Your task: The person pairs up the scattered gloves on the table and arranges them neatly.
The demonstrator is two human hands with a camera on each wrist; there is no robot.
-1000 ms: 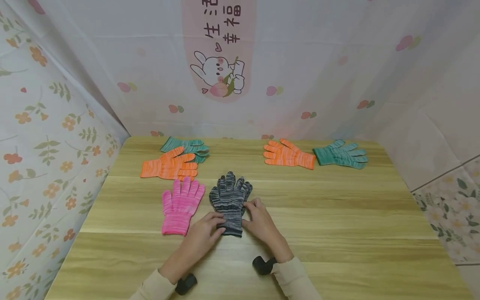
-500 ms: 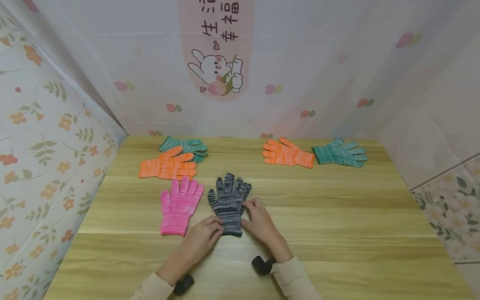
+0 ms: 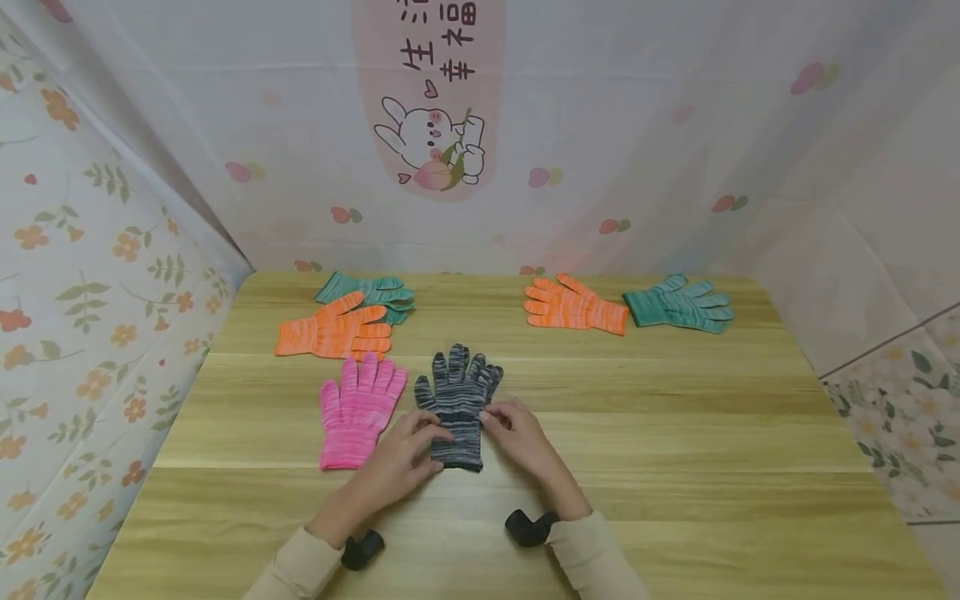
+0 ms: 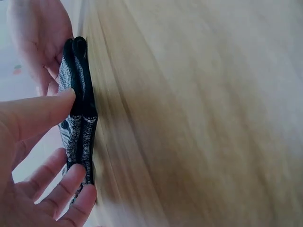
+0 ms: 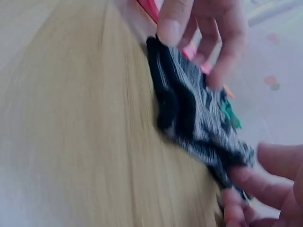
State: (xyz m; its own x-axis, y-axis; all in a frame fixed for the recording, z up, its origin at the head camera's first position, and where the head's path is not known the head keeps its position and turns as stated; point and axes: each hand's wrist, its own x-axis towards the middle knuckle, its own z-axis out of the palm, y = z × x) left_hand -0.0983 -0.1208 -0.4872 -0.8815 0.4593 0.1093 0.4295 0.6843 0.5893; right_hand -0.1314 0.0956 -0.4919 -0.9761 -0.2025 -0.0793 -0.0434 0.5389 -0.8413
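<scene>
Between the two bare hands, on the wood-grain tabletop point(image 3: 675, 433): one stacked pair of black-and-grey marled knit gloves point(image 3: 459, 417), cuffs towards the person, fingers pointing away, lower glove partly showing on the right-hand side. At the left edge of the pair: left hand point(image 3: 403, 457), half open, fingers loosely bent, thumb by the cuff, no grip on the knit. At the right edge: right hand point(image 3: 521, 435), bent fingertips against the knit; pinch or mere contact, cannot tell. Just left of the left hand: one bright pink marled knit glove point(image 3: 362, 410). Beyond the left hand: one orange marled knit glove point(image 3: 326, 333), partly over teal-green knit point(image 3: 360, 287). Beyond the right hand, well apart: second orange glove point(image 3: 573, 305), just beside one teal-green marled knit glove point(image 3: 678, 304).
</scene>
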